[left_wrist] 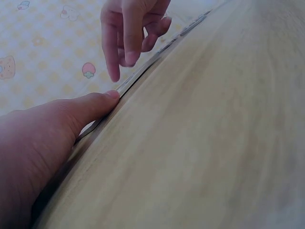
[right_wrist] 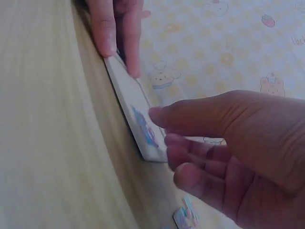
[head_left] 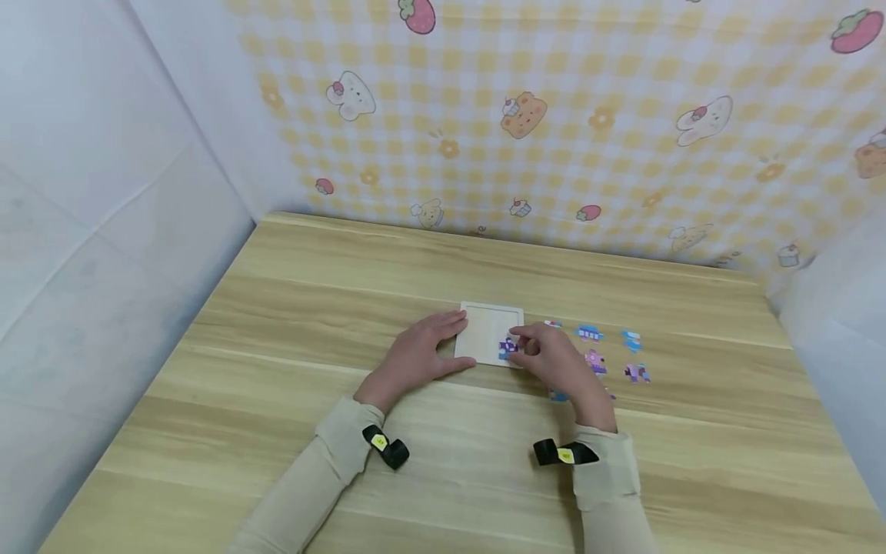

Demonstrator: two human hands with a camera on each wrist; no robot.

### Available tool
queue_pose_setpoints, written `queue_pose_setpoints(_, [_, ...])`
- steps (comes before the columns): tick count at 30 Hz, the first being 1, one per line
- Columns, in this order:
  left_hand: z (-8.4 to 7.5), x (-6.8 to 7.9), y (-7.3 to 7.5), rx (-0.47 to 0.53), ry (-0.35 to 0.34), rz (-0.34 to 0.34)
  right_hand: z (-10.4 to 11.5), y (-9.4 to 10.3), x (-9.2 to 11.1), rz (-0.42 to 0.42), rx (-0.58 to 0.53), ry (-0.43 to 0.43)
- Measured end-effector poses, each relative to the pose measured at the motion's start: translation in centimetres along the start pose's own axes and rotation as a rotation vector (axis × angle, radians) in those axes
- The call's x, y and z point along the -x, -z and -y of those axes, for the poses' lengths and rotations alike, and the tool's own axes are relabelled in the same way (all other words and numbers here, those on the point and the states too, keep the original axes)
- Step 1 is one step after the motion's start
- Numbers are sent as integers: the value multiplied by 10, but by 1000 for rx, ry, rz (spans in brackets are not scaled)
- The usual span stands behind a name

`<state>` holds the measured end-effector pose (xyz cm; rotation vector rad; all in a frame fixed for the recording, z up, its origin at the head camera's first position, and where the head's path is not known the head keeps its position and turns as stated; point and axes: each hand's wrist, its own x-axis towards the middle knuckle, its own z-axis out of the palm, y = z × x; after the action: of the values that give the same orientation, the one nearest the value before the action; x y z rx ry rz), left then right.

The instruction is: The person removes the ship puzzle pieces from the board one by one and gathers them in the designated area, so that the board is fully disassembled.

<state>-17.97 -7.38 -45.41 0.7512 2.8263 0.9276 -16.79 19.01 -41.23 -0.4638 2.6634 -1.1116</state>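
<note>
A pale square puzzle tray (head_left: 480,329) lies on the wooden table. In its near right corner sits a purple and blue jigsaw piece (head_left: 507,348), also visible in the right wrist view as a printed piece (right_wrist: 144,126). My left hand (head_left: 420,352) rests at the tray's left side, thumb stretched along the near edge and fingertips further up, as the right wrist view confirms. Over the tray's right side hovers my right hand (head_left: 554,362), fingers loosely bent, with a gap between thumb (right_wrist: 190,114) and fingers and nothing seen between them.
Right of the tray, several loose jigsaw pieces lie spread out, among them a blue one (head_left: 590,333), a pink one (head_left: 594,361) and a purple one (head_left: 637,373). Some are partly hidden by my right hand. A checked cloth (head_left: 484,154) hangs behind the table.
</note>
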Motion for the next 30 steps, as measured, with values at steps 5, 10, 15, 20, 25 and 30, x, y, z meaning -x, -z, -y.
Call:
queue_pose_setpoints(5, [-1, 0, 0, 4, -10, 7, 2, -3, -6, 72, -20, -35])
queue_pose_setpoints(10, [-2, -1, 2, 2, 2, 9, 4, -4, -7, 64, -19, -66])
queue_pose_setpoints(15, [-1, -2, 2, 1, 3, 19, 3, -3, -7, 44, -2, -65])
queue_pose_setpoints(20, [0, -3, 1, -4, -3, 16, 4, -3, -7, 34, 2, -73])
queue_pose_setpoints(25, [1, -4, 0, -17, -1, 15, 2, -4, -8, 14, 9, -75])
queue_pose_setpoints(30, [1, -4, 0, -13, -2, 17, 1, -5, -8, -11, 15, -83])
